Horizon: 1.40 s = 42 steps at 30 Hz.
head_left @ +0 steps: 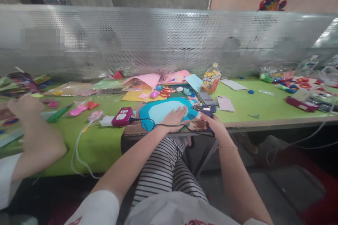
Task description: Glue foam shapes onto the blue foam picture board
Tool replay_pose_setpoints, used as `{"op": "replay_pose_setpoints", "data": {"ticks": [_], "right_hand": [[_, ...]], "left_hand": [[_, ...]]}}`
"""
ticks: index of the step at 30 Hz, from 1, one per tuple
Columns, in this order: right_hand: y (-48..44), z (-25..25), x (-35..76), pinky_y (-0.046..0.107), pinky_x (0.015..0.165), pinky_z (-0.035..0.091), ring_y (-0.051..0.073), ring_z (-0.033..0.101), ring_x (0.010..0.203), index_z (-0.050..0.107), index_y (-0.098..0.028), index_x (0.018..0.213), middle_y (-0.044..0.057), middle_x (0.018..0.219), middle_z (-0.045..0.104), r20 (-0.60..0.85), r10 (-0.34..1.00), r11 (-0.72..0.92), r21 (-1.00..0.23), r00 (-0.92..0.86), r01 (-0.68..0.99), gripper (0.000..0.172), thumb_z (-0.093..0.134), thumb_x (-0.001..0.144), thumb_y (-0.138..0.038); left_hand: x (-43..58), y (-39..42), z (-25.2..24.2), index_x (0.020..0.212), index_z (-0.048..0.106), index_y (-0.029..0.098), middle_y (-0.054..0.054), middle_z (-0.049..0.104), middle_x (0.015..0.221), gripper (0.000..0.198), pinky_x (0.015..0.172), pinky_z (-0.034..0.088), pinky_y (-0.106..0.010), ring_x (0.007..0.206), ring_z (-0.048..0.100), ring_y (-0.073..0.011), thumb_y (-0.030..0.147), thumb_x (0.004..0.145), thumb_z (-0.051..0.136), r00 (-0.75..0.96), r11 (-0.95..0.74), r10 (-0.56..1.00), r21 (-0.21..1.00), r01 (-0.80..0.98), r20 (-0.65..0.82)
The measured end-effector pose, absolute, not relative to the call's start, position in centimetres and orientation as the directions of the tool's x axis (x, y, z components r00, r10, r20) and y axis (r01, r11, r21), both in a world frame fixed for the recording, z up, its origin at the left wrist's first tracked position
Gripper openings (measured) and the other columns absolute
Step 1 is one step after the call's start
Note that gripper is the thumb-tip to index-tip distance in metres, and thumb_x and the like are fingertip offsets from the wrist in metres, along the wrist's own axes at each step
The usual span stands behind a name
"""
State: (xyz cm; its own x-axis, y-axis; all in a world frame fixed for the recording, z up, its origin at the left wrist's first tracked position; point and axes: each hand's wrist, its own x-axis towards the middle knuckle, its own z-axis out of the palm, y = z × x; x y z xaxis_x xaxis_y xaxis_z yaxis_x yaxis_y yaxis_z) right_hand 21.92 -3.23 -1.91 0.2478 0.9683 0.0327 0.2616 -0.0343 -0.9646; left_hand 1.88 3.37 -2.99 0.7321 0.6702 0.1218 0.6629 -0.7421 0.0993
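My left hand (176, 116) lies flat with its fingers stretched out on a blue cut-out shape (145, 113) that has a lighter blue piece on top. In my right hand (215, 123) is a dark blue glue gun (208, 109), its nozzle pointing left at the right end of the cut-out. The fingers of that hand are wrapped round its handle and partly hidden. A black cord (163, 124) runs across the cut-out and under my left wrist to a magenta power box (123, 116). Beneath the cut-out is a brown patterned board (134, 130).
A co-worker's arm (39, 140) rests at the left. Behind the cut-out lie pink paper (144, 80), orange-red scissors (166, 93) and a snack bag (211, 78). A pale phone (226, 103) lies at the right. A perforated metal screen (163, 42) borders the green table (105, 151).
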Motion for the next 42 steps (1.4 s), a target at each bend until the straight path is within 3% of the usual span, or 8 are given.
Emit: {"op": "replay_pose_setpoints", "data": {"ticks": [5,8,12,17,25,33,38,42], "right_hand": [[-3.3,-1.8,21.9,0.026,0.052,0.044,0.017,0.056,0.046,0.062,-0.016,0.068,-0.001,0.043,0.055,0.065,0.963,-0.014,-0.957,0.26,0.29,0.038,0.056,0.07,-0.054],[-3.1,-2.1,22.0,0.026,0.052,0.044,0.017,0.057,0.048,0.062,-0.017,0.069,0.0,0.044,0.055,0.068,0.954,-0.027,-0.951,0.293,0.307,0.038,0.057,0.07,-0.054],[-2.6,-2.9,22.3,0.026,0.05,0.042,0.016,0.053,0.042,0.06,-0.017,0.064,-0.001,0.039,0.052,0.06,0.965,-0.024,-0.95,0.256,0.312,0.04,0.056,0.071,-0.056],[-2.2,-3.8,22.4,0.026,0.045,0.039,0.016,0.051,0.039,0.06,-0.017,0.064,-0.001,0.035,0.05,0.077,0.978,0.006,-0.938,0.194,0.346,0.042,0.055,0.071,-0.058],[-3.2,-3.0,21.8,0.027,0.046,0.041,0.016,0.051,0.039,0.053,-0.019,0.055,0.0,0.035,0.05,0.121,0.986,0.061,-0.906,0.117,0.419,0.04,0.055,0.074,-0.054],[-5.0,-1.5,18.5,0.028,0.04,0.039,0.014,0.047,0.034,0.06,-0.017,0.094,-0.001,0.051,0.059,0.136,0.991,0.125,-0.85,-0.017,0.512,0.036,0.061,0.072,-0.046],[-4.9,-1.7,16.9,0.028,0.042,0.039,0.016,0.05,0.037,0.06,-0.017,0.086,0.0,0.049,0.057,0.031,0.999,0.022,-0.814,0.006,0.58,0.033,0.058,0.073,-0.047],[-4.7,-1.6,16.1,0.028,0.044,0.04,0.017,0.053,0.04,0.055,-0.018,0.073,0.0,0.043,0.052,0.036,0.999,0.018,-0.762,0.014,0.647,0.028,0.057,0.074,-0.046]], "left_hand": [[1.5,3.3,-1.8,0.142,0.027,0.019,-0.011,0.026,0.149,0.065,0.109,0.017,-0.048,0.138,0.021,-0.0258,0.055,0.088,0.027,0.733,-0.737,0.675,0.096,0.669,0.078],[0.1,3.6,-0.9,0.142,0.027,0.014,-0.014,0.024,0.149,0.068,0.111,0.013,-0.046,0.139,0.018,-0.0265,0.049,0.085,0.039,0.697,-0.713,0.696,0.045,0.7,0.172],[-2.9,4.1,-1.3,0.129,0.049,0.014,-0.015,0.041,0.141,0.066,0.109,0.023,-0.04,0.134,0.03,-0.0281,0.054,0.077,0.051,0.654,-0.666,0.746,0.093,0.741,0.128],[-4.6,4.6,-2.6,0.122,0.057,0.023,-0.007,0.049,0.136,0.051,0.106,0.031,-0.033,0.127,0.043,-0.0215,0.052,0.081,0.048,0.584,-0.612,0.791,0.226,0.758,0.184],[-4.3,4.7,-2.9,0.11,0.065,0.026,-0.003,0.058,0.127,0.038,0.104,0.035,-0.033,0.123,0.048,-0.02,0.043,0.083,0.047,0.549,-0.589,0.808,0.278,0.759,0.215],[-4.6,4.5,-2.8,0.103,0.068,0.021,-0.006,0.063,0.119,0.032,0.101,0.039,-0.03,0.117,0.053,-0.0193,0.035,0.081,0.05,0.562,-0.614,0.789,0.276,0.74,0.247],[-4.8,4.7,-3.0,0.1,0.069,0.021,-0.005,0.064,0.117,0.03,0.099,0.04,-0.029,0.115,0.055,-0.0175,0.035,0.082,0.049,0.569,-0.624,0.781,0.316,0.714,0.256],[-5.0,4.6,-2.9,0.1,0.069,0.022,-0.003,0.065,0.114,0.03,0.099,0.04,-0.031,0.115,0.055,-0.0179,0.035,0.083,0.049,0.569,-0.628,0.778,0.344,0.698,0.266]]}}
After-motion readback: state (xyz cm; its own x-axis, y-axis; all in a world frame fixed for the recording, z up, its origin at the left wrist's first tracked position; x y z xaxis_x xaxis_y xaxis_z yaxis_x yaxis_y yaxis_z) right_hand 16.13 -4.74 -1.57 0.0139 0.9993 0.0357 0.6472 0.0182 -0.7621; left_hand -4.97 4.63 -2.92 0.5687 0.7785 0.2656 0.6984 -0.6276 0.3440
